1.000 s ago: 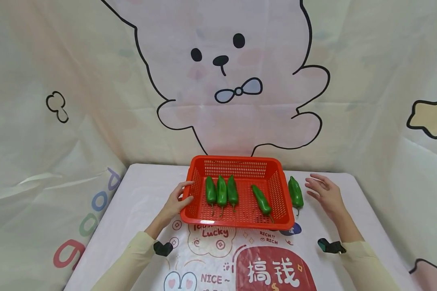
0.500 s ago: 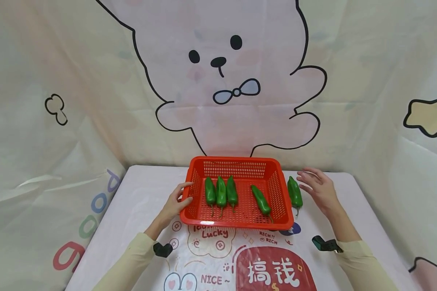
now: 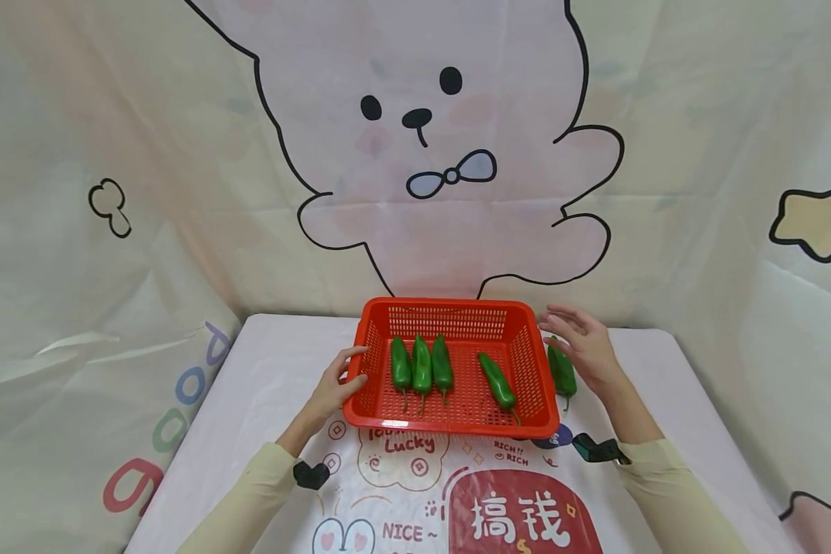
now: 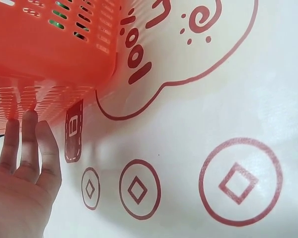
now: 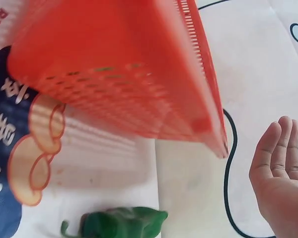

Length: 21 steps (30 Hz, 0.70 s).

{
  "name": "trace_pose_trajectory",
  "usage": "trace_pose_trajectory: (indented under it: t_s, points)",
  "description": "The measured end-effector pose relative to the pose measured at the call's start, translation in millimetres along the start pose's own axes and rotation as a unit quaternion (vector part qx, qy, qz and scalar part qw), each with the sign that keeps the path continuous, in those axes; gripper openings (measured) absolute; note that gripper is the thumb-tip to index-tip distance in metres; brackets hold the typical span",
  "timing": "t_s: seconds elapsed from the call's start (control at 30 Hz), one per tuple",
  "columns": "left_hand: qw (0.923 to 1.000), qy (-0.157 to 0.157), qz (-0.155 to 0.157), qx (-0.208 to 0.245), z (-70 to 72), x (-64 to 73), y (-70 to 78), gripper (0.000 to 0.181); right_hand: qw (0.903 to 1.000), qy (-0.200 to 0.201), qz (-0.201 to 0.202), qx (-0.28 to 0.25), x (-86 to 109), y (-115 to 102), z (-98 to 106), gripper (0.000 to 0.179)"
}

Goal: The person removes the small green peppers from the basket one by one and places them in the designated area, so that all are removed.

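Lying just below your right hand (image 3: 587,351), partly hidden by it, the loose green pepper (image 3: 564,377) runs near to far, stem towards you. That hand, clearly the nearer, has loosely extended fingers, holding nothing. Your left hand (image 3: 332,382) touches the basket (image 3: 457,429) with relaxed fingers; its wall, four peppers (image 3: 422,368) inside, stands between that hand and the loose one.
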State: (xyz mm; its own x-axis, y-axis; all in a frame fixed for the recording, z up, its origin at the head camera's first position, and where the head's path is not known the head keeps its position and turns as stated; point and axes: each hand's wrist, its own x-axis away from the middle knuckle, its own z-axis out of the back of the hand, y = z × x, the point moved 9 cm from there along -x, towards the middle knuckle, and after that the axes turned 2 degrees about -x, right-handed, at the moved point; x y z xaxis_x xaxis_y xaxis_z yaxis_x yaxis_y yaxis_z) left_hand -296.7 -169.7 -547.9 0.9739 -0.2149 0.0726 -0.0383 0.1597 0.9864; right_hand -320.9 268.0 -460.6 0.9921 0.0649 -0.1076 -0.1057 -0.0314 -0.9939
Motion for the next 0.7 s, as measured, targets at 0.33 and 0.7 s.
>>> trace_pose_trajectory:
  t_s: [0.33, 0.7]
  points:
    - [1.0000, -0.008, 0.004, 0.000, -0.3, -1.1, 1.4, 0.055, 0.9994, -0.025, -0.009, -0.020, -16.6, -10.4, -26.8, 0.045]
    - [0.9998, -0.015, 0.004, 0.009, -6.3, 12.1, 31.0, 0.053, 0.9967, -0.056, 0.004, -0.059, -34.2, -24.7, -68.4, 0.039]
